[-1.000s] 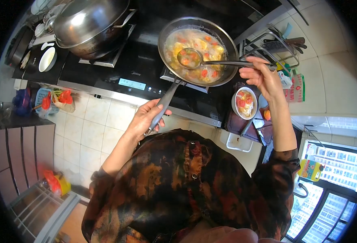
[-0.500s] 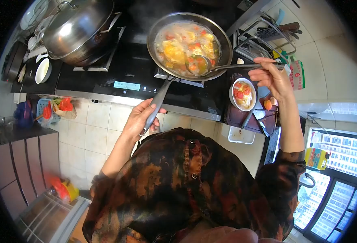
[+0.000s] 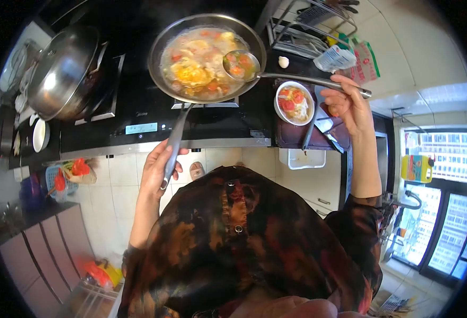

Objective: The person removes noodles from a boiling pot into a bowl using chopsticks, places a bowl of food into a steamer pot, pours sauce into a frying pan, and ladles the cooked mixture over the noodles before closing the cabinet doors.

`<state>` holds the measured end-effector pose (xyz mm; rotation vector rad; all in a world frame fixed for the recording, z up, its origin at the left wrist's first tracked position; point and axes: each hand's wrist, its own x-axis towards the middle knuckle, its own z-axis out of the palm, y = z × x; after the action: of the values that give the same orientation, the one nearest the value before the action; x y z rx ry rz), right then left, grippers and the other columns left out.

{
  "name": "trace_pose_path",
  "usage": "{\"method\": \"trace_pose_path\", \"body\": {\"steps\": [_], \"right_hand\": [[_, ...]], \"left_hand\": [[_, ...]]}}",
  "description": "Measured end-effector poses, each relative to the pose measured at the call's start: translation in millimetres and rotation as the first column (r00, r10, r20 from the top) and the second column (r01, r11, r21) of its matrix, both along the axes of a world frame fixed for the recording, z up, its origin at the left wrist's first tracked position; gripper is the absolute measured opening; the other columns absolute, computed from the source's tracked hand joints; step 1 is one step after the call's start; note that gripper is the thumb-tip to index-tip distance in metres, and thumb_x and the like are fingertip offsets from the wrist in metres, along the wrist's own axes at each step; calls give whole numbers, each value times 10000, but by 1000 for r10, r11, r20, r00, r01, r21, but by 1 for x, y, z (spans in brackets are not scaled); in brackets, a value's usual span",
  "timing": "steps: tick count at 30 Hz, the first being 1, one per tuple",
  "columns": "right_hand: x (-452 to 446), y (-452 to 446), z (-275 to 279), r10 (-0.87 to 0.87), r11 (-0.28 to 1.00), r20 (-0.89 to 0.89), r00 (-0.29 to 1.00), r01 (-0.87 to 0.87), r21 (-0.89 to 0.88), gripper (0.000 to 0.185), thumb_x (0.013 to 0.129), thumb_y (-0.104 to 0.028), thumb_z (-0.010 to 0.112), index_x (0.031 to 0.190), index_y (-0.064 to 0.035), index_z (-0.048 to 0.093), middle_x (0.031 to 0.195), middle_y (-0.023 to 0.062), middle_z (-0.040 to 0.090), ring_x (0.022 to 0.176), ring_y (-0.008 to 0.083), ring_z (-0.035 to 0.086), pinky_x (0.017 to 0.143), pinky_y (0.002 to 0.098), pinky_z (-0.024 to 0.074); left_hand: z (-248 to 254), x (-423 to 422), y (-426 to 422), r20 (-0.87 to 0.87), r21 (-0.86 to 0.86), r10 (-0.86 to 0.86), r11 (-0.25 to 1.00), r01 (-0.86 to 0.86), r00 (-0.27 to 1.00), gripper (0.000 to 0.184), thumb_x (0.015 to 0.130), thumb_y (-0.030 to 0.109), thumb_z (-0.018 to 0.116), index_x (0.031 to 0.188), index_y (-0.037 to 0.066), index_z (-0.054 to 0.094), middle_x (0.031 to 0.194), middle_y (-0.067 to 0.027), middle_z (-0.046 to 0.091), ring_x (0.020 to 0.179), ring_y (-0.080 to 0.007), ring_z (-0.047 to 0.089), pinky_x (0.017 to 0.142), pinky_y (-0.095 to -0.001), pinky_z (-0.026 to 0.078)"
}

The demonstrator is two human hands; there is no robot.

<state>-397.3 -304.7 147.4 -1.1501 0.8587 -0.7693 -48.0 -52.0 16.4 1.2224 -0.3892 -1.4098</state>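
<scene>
Right hand (image 3: 350,103) holding loaded ladle (image 3: 297,79) at right of pan (image 3: 257,50), soup (image 3: 204,46) spillable if tilted; left hand (image 3: 156,167) gripping pan handle (image 3: 175,138), pan may swivel if released.

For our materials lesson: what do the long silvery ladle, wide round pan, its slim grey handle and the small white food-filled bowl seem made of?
Ladle: polished metal, probably stainless steel; it gleams.
Pan: metal, likely steel, satin; its silvery rim shines.
Pan handle: probably matte plastic; its grey looks dull.
Bowl: perhaps glazed ceramic; smooth, white rim, though plastic is possible.
</scene>
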Motion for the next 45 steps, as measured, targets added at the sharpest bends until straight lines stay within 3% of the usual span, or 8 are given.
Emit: {"method": "trace_pose_path", "body": {"steps": [11,18,25,30,34,37,40,45], "right_hand": [[-106,50,12,-359,932,-198,912,339,-131,308,901,-190,500,1121,21,541,848,210,660,665,206,668,497,231,522],[-102,69,9,-427,904,-332,841,380,-197,269,885,-144,520,1088,24,572,824,190,659,656,209,669,513,242,526],[-93,81,1,-382,910,-453,806,242,-337,225,879,-67,525,1072,22,598,860,159,661,722,189,670,582,243,523],[-83,95,8,-313,790,-654,689,-193,-582,204,848,14,525,1034,19,608,938,121,669,790,169,670,679,261,521],[-70,100,23,-362,675,-670,647,-314,-668,222,809,45,533,1012,20,616,927,154,665,782,194,673,720,281,509],[-61,100,26,-417,563,-643,643,-373,-738,234,792,53,544,1010,11,619,907,147,664,774,209,668,726,293,505],[-49,97,24,-415,580,-595,689,-304,-756,234,792,54,552,1009,-2,620,889,124,667,773,208,662,727,293,504],[-3,91,9,-317,435,-556,768,-403,-805,269,776,47,575,1033,-20,614,895,137,654,817,259,653,736,315,502]], "left_hand": [[6,-2,-1,19,28,10,1000,-10,1000,377,930,204,490,1251,7,474,904,-137,663,495,-83,539,338,-172,404],[5,-3,-1,28,33,-3,999,3,1000,380,938,196,466,1268,9,450,908,-147,654,507,-89,540,369,-181,418],[4,-3,-1,18,26,5,1000,-6,1000,376,943,189,456,1270,4,438,909,-157,651,513,-99,545,390,-190,434],[4,-4,0,23,23,12,1000,-13,1000,374,941,186,458,1262,-6,435,902,-156,652,517,-99,548,391,-191,437],[6,-4,0,29,20,8,1000,-9,1000,379,939,187,464,1260,-12,434,896,-154,653,517,-99,551,392,-191,441],[6,-4,-1,24,19,14,1000,-14,1000,386,937,190,471,1263,-12,430,893,-153,653,517,-100,553,391,-193,444],[5,-3,-1,17,21,3,1000,-3,1000,397,933,197,483,1267,-11,429,892,-153,653,516,-99,554,390,-195,448],[4,1,-1,20,20,-24,1000,24,999,414,935,239,483,1273,3,443,912,-138,651,529,-104,559,400,-196,455]]}}
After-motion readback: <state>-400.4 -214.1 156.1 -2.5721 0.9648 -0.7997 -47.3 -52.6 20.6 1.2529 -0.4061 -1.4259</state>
